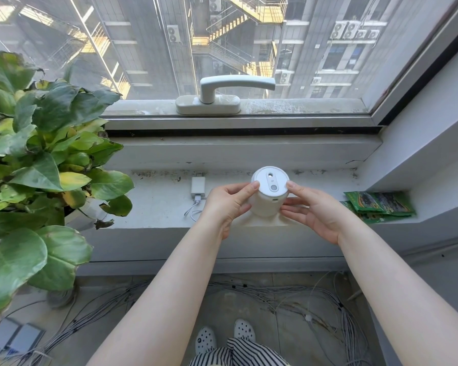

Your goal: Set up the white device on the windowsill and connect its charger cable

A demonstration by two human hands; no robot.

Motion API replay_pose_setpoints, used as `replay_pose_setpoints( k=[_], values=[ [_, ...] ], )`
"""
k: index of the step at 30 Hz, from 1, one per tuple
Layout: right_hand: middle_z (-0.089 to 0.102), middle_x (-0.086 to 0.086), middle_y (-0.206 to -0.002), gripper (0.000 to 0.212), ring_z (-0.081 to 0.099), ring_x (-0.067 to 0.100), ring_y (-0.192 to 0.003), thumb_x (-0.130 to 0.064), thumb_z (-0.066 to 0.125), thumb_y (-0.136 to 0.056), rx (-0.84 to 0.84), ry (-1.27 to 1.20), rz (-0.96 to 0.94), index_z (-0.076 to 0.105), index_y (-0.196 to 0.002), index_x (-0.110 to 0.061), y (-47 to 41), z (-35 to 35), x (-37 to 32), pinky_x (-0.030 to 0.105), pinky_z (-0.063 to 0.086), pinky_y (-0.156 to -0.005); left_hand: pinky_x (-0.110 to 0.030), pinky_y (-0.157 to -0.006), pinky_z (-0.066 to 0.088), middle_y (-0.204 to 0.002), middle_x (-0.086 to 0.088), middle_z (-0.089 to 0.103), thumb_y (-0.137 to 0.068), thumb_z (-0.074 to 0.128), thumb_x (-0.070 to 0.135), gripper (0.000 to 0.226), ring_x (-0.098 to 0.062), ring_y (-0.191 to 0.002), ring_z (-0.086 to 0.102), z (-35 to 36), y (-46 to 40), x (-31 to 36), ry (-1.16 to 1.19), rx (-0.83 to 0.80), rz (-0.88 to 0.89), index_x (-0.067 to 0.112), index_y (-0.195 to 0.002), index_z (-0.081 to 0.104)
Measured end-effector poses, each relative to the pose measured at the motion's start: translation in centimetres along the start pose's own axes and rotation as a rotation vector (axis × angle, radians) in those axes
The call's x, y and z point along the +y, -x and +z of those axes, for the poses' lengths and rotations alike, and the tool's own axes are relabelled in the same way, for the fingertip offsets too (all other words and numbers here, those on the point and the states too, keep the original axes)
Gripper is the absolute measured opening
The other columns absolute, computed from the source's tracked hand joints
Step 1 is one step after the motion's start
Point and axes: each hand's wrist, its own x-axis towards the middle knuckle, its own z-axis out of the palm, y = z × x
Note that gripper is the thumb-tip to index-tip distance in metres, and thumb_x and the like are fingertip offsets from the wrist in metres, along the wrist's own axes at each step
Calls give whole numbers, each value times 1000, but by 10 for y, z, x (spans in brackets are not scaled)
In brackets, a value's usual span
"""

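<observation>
White device (pixel 267 192) stands on the windowsill (pixel 156 207), gripped on its sides by the left hand (pixel 226 204) and right hand (pixel 312 210). Just left lies the charger (pixel 198 186), its cable (pixel 192 210) not plugged into the device.

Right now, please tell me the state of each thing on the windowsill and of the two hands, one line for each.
White cylindrical device: held between both hands on the sill, port facing the person, nothing plugged in.
White charger block: lying flat, its thin white cable attached.
Left hand: grip closed on the device.
Right hand: grip closed on the device.
Grey window handle: horizontal, pointing right.
Green packets: stacked flat.
</observation>
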Motion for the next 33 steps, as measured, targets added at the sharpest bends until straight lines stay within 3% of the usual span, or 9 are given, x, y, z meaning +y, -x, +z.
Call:
replay_pose_setpoints(
  k=[15,25,28,33],
  values=[
    [60,21,-110,25,63,34,-111,-33,62,-90,7,22,3,65,-103,-12,-1,0,1,40,48,-102,-33,-97,52,-110,-11,71,-81,74,21,16,-20,-112,65,3,4,3,-17,12,14,11,-92,70],
    [60,20,-111,41,64,31,-102,-34,61,-90,8,25,5,60,-121,-8,-5,-2,2,40,50,-100,-27,-93,53,-96,-2,70,-83,72,22,12,-15,-104,65,1,8,6,-25,8,29,13,-89,68],
    [58,20,-112,46,63,30,-100,-37,62,-89,15,35,0,59,-124,-6,-5,-3,3,40,50,-99,-27,-95,52,-100,-3,69,-84,70,24,15,-16,-110,63,-1,10,8,-31,10,36,12,-93,68],
    [55,18,-114,50,63,30,-104,-39,62,-88,50,29,-25,59,-125,-6,-3,-10,-2,37,51,-97,-33,-101,49,-118,-14,64,-90,60,35,47,-23,-114,62,-13,16,28,37,82,85,-2,-119,58]
  ],
)
